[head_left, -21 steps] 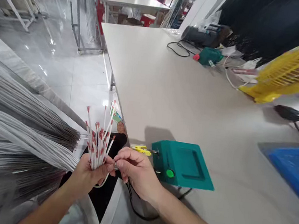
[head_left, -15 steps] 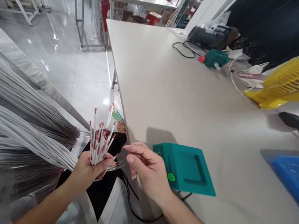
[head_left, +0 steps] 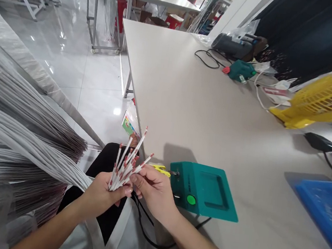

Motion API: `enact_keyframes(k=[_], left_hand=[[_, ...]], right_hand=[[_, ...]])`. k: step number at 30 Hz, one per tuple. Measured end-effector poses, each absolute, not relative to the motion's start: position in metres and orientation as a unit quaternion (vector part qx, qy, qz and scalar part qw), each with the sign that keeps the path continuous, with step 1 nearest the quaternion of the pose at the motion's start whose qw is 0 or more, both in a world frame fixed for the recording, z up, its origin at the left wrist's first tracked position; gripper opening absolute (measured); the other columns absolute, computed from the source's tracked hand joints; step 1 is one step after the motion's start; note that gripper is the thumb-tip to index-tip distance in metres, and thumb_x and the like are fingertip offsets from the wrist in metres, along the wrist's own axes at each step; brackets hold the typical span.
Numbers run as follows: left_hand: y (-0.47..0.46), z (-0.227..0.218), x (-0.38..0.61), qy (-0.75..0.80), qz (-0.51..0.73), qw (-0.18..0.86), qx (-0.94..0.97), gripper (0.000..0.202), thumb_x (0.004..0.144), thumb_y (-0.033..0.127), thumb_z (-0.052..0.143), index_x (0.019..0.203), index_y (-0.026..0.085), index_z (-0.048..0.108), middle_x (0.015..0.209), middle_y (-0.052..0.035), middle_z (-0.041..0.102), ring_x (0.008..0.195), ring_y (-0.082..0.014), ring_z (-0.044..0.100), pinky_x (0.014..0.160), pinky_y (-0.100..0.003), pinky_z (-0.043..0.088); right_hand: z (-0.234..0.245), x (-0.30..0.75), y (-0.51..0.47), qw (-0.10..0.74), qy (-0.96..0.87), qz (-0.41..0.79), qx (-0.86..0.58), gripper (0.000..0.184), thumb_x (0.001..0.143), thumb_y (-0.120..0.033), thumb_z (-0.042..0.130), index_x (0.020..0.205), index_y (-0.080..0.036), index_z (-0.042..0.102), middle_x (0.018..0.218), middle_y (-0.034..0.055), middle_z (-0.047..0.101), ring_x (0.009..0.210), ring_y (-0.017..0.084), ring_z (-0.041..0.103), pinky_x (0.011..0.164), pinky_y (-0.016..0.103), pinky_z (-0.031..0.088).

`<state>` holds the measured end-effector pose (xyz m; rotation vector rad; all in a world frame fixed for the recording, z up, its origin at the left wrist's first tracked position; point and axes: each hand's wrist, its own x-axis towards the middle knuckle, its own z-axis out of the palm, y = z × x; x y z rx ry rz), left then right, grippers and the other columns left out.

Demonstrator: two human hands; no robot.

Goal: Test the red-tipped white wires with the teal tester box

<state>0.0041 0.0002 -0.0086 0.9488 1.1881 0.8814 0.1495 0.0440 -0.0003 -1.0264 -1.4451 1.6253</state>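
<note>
My left hand (head_left: 101, 194) is closed around a bundle of thin white wires with red tips (head_left: 127, 162), held upright just off the near edge of the table. My right hand (head_left: 153, 187) pinches the wire ends at the right side of that bundle, thumb and fingers pressed together. Right beside my right hand sits a green box-shaped machine (head_left: 204, 190) with a round green button (head_left: 191, 199) and a yellow part (head_left: 160, 168) at its left face.
A thick sheaf of long white wires (head_left: 19, 138) hangs at my left. The beige table (head_left: 198, 104) carries a blue tray (head_left: 326, 209), a yellow basket (head_left: 326, 100), a small green tool (head_left: 241, 70) and cables. A black cable (head_left: 147, 227) loops below the machine.
My right hand, which had opened away from the bundle, has come back and closed on the wire ends. The bundle has tilted to the right, toward the green machine.
</note>
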Motion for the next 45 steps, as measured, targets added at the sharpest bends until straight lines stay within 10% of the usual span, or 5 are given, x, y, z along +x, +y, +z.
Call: enact_keyframes(k=[8,15,22,32,45], left_hand=[[0.0,-0.016,-0.004,0.566,0.466,0.601,0.317,0.024,0.077,0.036,0.063,0.083,0.013,0.068,0.073,-0.0064,0.069,0.067,-0.0169,0.063,0.066,-0.027,0.05],[0.004,-0.007,0.001,0.641,0.49,0.497,0.319,0.022,0.07,0.035,0.069,0.075,0.014,0.066,0.046,0.005,0.049,0.043,-0.0074,0.044,0.04,-0.017,0.035],[0.005,-0.003,0.013,0.579,0.495,0.52,0.385,0.019,0.074,0.03,0.064,0.085,0.015,0.069,0.084,-0.0055,0.066,0.072,-0.0167,0.061,0.06,-0.024,0.05],[0.005,-0.002,0.011,0.626,0.487,0.501,0.348,0.02,0.073,0.033,0.065,0.081,0.014,0.067,0.058,0.0007,0.06,0.046,-0.0102,0.049,0.043,-0.02,0.041],[0.002,-0.009,0.011,0.618,0.453,0.476,0.432,0.012,0.074,0.026,0.064,0.076,0.015,0.068,0.073,-0.0021,0.069,0.07,-0.0177,0.062,0.067,-0.025,0.049]], right_hand=[[0.0,0.15,0.044,0.374,-0.573,0.594,-0.424,0.023,0.081,-0.031,0.058,0.063,-0.017,0.063,0.051,-0.0007,0.055,0.05,0.01,0.052,0.052,0.022,0.045],[-0.006,0.152,0.042,0.347,-0.62,0.567,-0.416,0.016,0.084,-0.028,0.052,0.081,-0.017,0.063,0.059,-0.0006,0.056,0.052,0.01,0.053,0.053,0.022,0.044],[-0.009,0.151,0.038,0.278,-0.745,0.487,-0.361,0.023,0.086,-0.018,0.043,0.067,-0.016,0.055,0.068,0.0025,0.056,0.063,0.011,0.052,0.058,0.022,0.041],[-0.002,0.152,0.039,0.354,-0.739,0.415,-0.395,0.017,0.086,-0.017,0.044,0.092,-0.019,0.06,0.084,0.0062,0.06,0.072,0.014,0.056,0.064,0.026,0.046],[-0.001,0.151,0.041,0.38,-0.735,0.397,-0.398,0.011,0.082,-0.016,0.053,0.081,-0.018,0.064,0.074,0.0047,0.063,0.068,0.014,0.058,0.062,0.026,0.046]])
